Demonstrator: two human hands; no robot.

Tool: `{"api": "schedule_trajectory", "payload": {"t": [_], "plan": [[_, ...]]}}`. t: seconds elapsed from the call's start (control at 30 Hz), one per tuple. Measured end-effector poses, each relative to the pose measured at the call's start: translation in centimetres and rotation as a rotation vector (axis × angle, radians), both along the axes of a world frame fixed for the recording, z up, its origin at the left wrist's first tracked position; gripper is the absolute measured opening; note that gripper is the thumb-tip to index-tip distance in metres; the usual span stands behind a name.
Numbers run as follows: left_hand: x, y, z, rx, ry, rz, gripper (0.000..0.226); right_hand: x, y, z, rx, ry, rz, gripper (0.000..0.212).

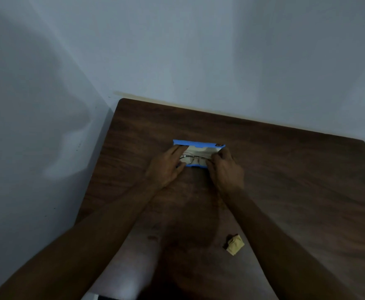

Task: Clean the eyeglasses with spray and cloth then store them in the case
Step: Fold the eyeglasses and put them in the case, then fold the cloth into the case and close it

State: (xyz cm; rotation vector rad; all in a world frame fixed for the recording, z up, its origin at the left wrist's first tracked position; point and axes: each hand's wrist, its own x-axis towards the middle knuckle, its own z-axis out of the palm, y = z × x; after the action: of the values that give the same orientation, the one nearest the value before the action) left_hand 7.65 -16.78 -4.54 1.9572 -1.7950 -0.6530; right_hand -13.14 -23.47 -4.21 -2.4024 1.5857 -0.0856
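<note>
A blue eyeglass case (198, 144) with a pale lining lies open near the middle of the dark wooden table (285, 169). Thin metal-framed eyeglasses (192, 159) lie inside it. My left hand (166, 167) rests on the case's left end with fairly straight fingers touching the frame. At the right end of the case, my right hand (226, 167) pinches the glasses with curled fingers. A crumpled yellowish cloth (234, 244) lies on the table nearer to me, to the right of my right forearm. No spray bottle shows.
The table stands in a corner, its far edge against a pale wall (220, 50) and its left edge close to another wall. A whitish surface (129, 267) shows below the table's near edge between my forearms. The light is dim.
</note>
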Motion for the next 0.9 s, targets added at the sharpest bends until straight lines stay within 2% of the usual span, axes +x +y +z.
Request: {"api": "schedule_trajectory", "payload": {"t": [0.43, 0.53, 0.63, 0.77, 0.9], "plan": [[0.4, 0.8, -0.3, -0.021, -0.114, -0.039, 0.059, -0.4, 0.7, 0.1, 0.036, -0.116, -0.011, 0.036], [0.4, 1.1, -0.5, -0.003, -0.082, -0.016, 0.06, -0.9, 1.3, 0.5, 0.067, -0.13, -0.034, 0.039], [0.5, 1.8, -0.2, -0.077, -0.04, -0.031, 0.06, -1.8, 2.7, 1.4, 0.083, -0.223, -0.075, 0.041], [0.5, 2.8, 0.1, -0.199, -0.049, -0.052, 0.058, -4.2, 5.9, 2.1, 0.062, -0.336, -0.172, 0.024], [-0.1, 4.9, 0.3, -0.235, -0.028, -0.002, 0.057, -7.7, 10.4, 2.5, 0.136, -0.313, -0.265, 0.01]]}}
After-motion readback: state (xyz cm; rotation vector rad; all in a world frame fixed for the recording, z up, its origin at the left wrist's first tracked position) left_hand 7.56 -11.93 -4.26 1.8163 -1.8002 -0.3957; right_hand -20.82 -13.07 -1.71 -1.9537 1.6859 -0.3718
